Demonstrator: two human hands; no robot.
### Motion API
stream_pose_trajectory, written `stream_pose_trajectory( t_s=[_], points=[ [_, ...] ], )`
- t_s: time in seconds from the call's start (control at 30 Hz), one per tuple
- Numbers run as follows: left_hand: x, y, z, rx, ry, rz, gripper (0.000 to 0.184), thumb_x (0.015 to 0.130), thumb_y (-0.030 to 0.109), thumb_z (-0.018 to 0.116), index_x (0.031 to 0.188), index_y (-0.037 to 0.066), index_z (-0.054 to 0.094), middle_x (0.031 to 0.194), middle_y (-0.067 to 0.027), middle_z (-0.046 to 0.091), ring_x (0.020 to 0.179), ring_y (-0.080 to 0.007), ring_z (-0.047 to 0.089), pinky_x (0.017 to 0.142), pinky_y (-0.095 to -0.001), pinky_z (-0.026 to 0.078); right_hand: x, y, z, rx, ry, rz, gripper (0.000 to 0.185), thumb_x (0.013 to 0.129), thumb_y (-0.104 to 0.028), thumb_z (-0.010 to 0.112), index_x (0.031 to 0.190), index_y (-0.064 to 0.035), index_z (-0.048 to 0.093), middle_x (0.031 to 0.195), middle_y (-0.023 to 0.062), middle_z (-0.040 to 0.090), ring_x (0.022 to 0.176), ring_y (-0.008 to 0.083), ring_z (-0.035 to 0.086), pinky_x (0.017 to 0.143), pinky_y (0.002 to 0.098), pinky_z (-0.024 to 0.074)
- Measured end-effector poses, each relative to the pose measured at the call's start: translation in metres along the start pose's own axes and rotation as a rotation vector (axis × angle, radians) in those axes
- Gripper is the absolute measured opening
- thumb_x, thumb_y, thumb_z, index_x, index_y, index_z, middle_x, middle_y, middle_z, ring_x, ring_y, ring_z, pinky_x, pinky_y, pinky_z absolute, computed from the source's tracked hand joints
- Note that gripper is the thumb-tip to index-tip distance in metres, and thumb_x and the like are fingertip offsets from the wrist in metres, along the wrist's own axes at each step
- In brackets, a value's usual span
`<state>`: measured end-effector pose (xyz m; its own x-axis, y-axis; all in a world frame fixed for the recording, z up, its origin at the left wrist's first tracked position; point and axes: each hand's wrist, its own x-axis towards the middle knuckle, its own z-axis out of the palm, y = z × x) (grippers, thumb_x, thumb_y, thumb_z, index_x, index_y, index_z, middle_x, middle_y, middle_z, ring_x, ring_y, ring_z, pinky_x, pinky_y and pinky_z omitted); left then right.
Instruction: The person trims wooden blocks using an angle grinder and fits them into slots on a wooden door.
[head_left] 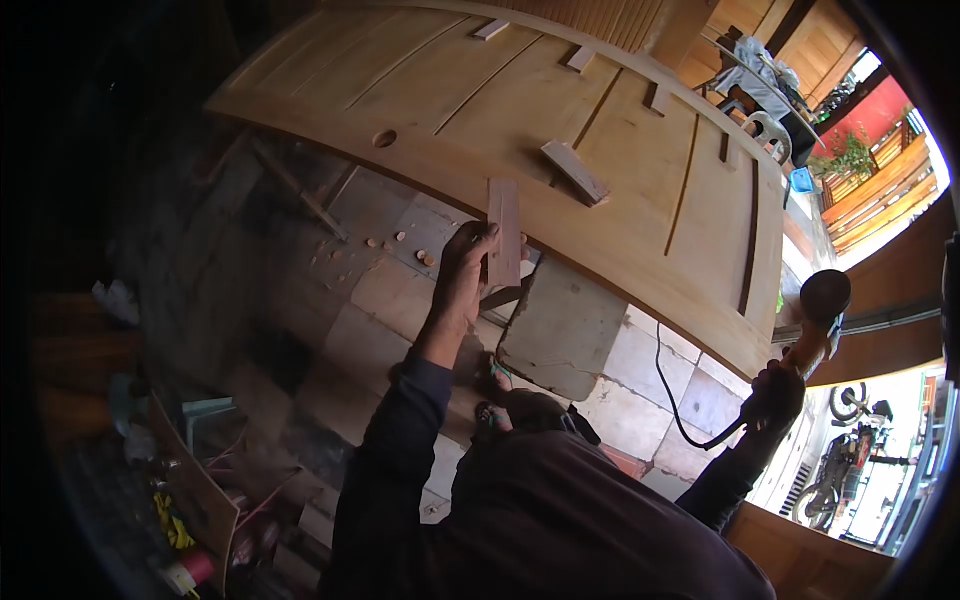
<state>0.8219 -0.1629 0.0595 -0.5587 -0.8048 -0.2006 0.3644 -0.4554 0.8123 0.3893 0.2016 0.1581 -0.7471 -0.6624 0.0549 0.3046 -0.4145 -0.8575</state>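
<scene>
A: What's in the left hand (466, 262)?
B: A wooden block (505, 235), pinched between thumb and fingers, its far end over the panel's edge. I can't tell if the two touch.
A: And the right hand (774, 396)?
B: Closed round a power tool, a sander (826, 296) by its round head, which points up and away beyond that hand. The cord (671, 398) loops down on the hand's left.
A: Which step is this?
B: Sanding work, I'd judge, at a point where block and sander are well apart.
A: What would the next move call for?
B: If the two are brought together, a firm pinch with fingertips clear of the disc, and slack in the cord.
A: What else is near?
B: The panel (640, 180) spreads beyond the left hand, with a loose block (575, 172) on it, ahead and to that hand's right.
A: Any containers?
B: A box (192, 450), seemingly, behind and left of the left hand: a yellow thing (172, 520) and reddish strands (268, 495) show in or beside it, too dim to sort. Well beyond the right hand, a blue tub (802, 180); its contents can't be made out.
</scene>
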Motion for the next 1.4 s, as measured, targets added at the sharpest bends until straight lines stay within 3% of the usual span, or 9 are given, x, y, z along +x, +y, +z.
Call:
stream_pose_trajectory(
  t_s=[0.23,0.33,0.5,0.67,0.77,0.87,0.93,1.13,1.4],
  points=[
    [0.062,0.067,-0.056,-0.008,-0.005,-0.072,0.040,0.108,0.023,0.063,0.139,-0.003,0.061,0.128,-0.0210,0.076,0.114,-0.0301,0.077,0.096,-0.0377,0.064,0.036,0.110,0.052,0.202,-0.080,0.186,0.045,0.104,-0.024,0.067,0.141,-0.0032,0.052,0.094,0.0088,0.061,0.076,0.0167,0.060,0.067,0.0313,0.0529],
    [0.086,0.089,-0.076,-0.026,0.011,-0.083,0.041,0.108,0.024,0.063,0.140,-0.002,0.060,0.131,-0.0230,0.074,0.116,-0.0313,0.077,0.094,-0.0390,0.064,0.043,0.145,0.080,0.199,-0.062,0.243,0.049,0.106,-0.024,0.066,0.146,-0.0017,0.048,0.092,0.0088,0.059,0.072,0.0163,0.059,0.064,0.0308,0.0529],
    [0.131,0.106,-0.131,-0.003,0.076,-0.038,0.031,0.104,0.027,0.071,0.129,0.007,0.069,0.118,-0.0044,0.076,0.112,-0.0154,0.070,0.096,-0.0356,0.054,0.051,0.178,0.214,-0.077,0.326,0.144,0.036,0.108,-0.021,0.062,0.138,-0.0039,0.054,0.080,0.0038,0.056,0.057,0.0133,0.052,0.049,0.0275,0.0439],
    [0.165,0.156,-0.190,0.010,0.177,0.063,0.020,0.101,0.024,0.077,0.117,0.012,0.072,0.100,0.0051,0.069,0.097,-0.0084,0.063,0.087,-0.0249,0.048,0.050,0.211,0.242,-0.089,0.240,0.093,0.040,0.106,-0.026,0.066,0.138,-0.0041,0.056,0.087,0.0070,0.064,0.064,0.0148,0.061,0.054,0.0280,0.0519],
    [0.195,0.196,-0.226,-0.104,0.192,0.096,0.018,0.099,0.018,0.080,0.113,0.011,0.071,0.101,0.0043,0.070,0.099,-0.0087,0.067,0.084,-0.0227,0.054,0.034,0.222,0.285,-0.084,0.305,0.081,0.040,0.106,-0.027,0.065,0.138,-0.0044,0.055,0.085,0.0059,0.062,0.064,0.0144,0.060,0.053,0.0271,0.0521],
    [0.261,0.209,-0.269,-0.286,0.208,0.090,0.026,0.100,0.013,0.078,0.123,0.007,0.067,0.111,-0.0060,0.073,0.100,-0.0175,0.071,0.088,-0.0327,0.062,0.023,0.232,0.331,-0.074,0.335,0.097,0.040,0.106,-0.026,0.064,0.139,-0.0044,0.055,0.084,0.0053,0.061,0.067,0.0142,0.061,0.053,0.0253,0.0506],
    [0.304,0.225,-0.271,-0.346,0.260,0.131,0.026,0.100,0.011,0.078,0.122,0.006,0.067,0.112,-0.0083,0.073,0.101,-0.0199,0.072,0.090,-0.0327,0.064,0.022,0.247,0.333,-0.034,0.266,0.099,0.053,0.104,-0.031,0.065,0.148,-0.0049,0.050,0.091,0.0075,0.063,0.072,0.0182,0.063,0.064,0.0349,0.0569],
    [0.472,0.222,-0.293,-0.690,0.263,0.155,0.025,0.104,0.007,0.069,0.126,-0.003,0.064,0.114,-0.0162,0.075,0.104,-0.0270,0.075,0.094,-0.0388,0.068,0.057,0.310,0.390,0.107,0.259,0.126,0.050,0.104,-0.030,0.064,0.146,-0.0063,0.051,0.091,0.0064,0.064,0.070,0.0188,0.063,0.059,0.0347,0.0549],
    [0.642,0.209,-0.313,-0.750,0.332,0.108,0.020,0.108,0.014,0.063,0.118,-0.003,0.068,0.110,-0.0132,0.077,0.100,-0.0257,0.075,0.090,-0.0395,0.068,0.110,0.336,0.467,-0.006,0.443,0.154,0.051,0.097,-0.029,0.069,0.140,-0.0065,0.055,0.093,0.0060,0.063,0.069,0.0174,0.064,0.059,0.0317,0.0541]
  ],
)
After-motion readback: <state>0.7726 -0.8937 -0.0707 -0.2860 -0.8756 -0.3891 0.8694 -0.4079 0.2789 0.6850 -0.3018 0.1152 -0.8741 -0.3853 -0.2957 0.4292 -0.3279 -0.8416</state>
